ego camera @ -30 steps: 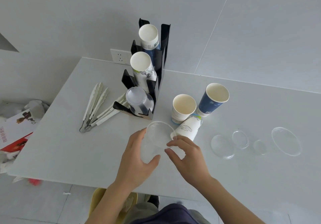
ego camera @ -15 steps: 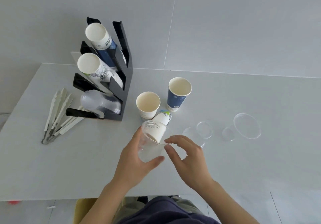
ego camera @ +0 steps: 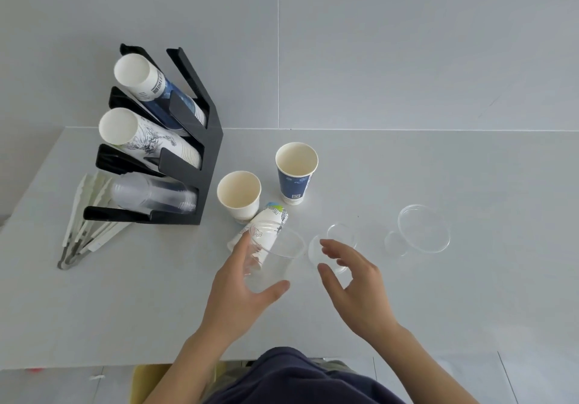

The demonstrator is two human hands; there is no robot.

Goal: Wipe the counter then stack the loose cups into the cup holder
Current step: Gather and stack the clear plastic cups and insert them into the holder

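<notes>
I am holding the clear plastic cup (ego camera: 272, 259) in my left hand (ego camera: 242, 291), the grip clamped on it with the thumb under the near wall and the fingers round the far side, mouth tipped up and away from me, just above the worktop (ego camera: 407, 294). My right hand (ego camera: 360, 287) is hovering just beside it with its grip apart, fingers loosely spread and holding nothing, above one of the clear lids (ego camera: 341, 237). The cup holder (ego camera: 188, 165) is standing at the far left of the worktop, and I am judging its lowest slot, where the stack of clear cups (ego camera: 153, 195) is lying on its side, to be where this one belongs. To do this well I am thinking of carrying the cup left and turning it to match that stack's lie, then nesting it straight along the slot rather than at a slant, since thin plastic like this probably buckles if squeezed or forced. I am keeping my hold light and near the rim. The fallen paper cup (ego camera: 269, 222) is lying right behind my cup, with the white paper cup (ego camera: 239, 195) and the blue paper cup (ego camera: 296, 173) upright just beyond, so I am planning to lift clear before swinging left, or I risk knocking them. The tongs (ego camera: 83, 231) beside the holder's base are lying close to the slot mouth, so my approach needs care there too. Three paper cups are waiting loose after this one.
</notes>
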